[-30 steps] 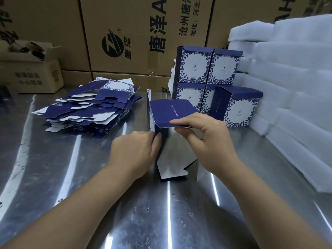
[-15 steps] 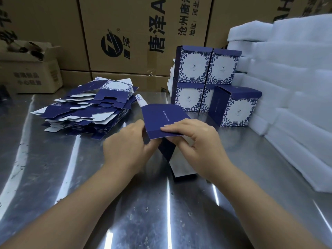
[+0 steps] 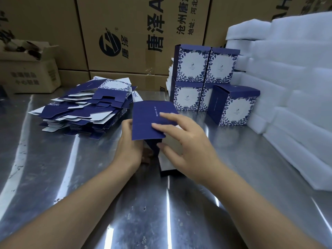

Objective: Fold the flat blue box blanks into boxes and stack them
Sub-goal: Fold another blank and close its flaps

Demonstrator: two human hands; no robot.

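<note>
Left hand [image 3: 129, 148] grips the left edge of the half-folded matte navy card box [image 3: 150, 123], held over the shiny steel table [image 3: 53, 177]. Right hand [image 3: 188, 150] presses straight fingers on its flat top flap. A ragged pile of flat blue blanks [image 3: 86, 108] sits left, square leaf-printed finished boxes [image 3: 203, 69] are stacked behind.

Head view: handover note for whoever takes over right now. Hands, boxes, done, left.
Left hand grips the half-folded box at its left edge.
Right hand lies with straight fingers on the box's top flap, thumb at the side below.
Done: four folded boxes stacked two by two at the back, a fifth box on the table in front of them.
Left: close this box, stack it, then work through the pile of flat blanks on the left.
</note>
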